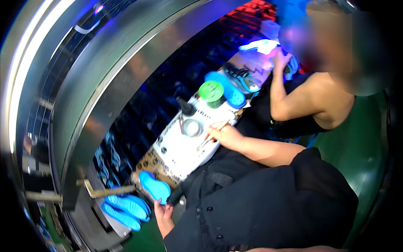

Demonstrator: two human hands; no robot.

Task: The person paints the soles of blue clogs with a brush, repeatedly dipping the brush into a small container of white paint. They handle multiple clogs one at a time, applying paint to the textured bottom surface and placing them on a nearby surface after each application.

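Observation:
My right hand (pixel 227 136) is closed round a thin brush (pixel 204 143), whose tip points down to the left over a white printed sheet (pixel 181 156). Just left of that hand, a small clear bowl (pixel 191 127) stands on the sheet. A blue shoe sole (pixel 153 185) lies at the sheet's near-left end, partly over brown cardboard. The fingers of my left hand (pixel 164 212) grip the sole's near end. Behind the bowl are a dark bottle (pixel 186 107) and a tub with a green lid (pixel 211 90).
More blue soles (pixel 126 210) are stacked at the lower left beside a metal bar (pixel 110 192). Further blue soles (pixel 227 90) and a dark sandal (pixel 244 78) lie beyond the tub. A co-worker (pixel 302 94) sits at the right, handling footwear. A long metal housing (pixel 121 75) curves along the left.

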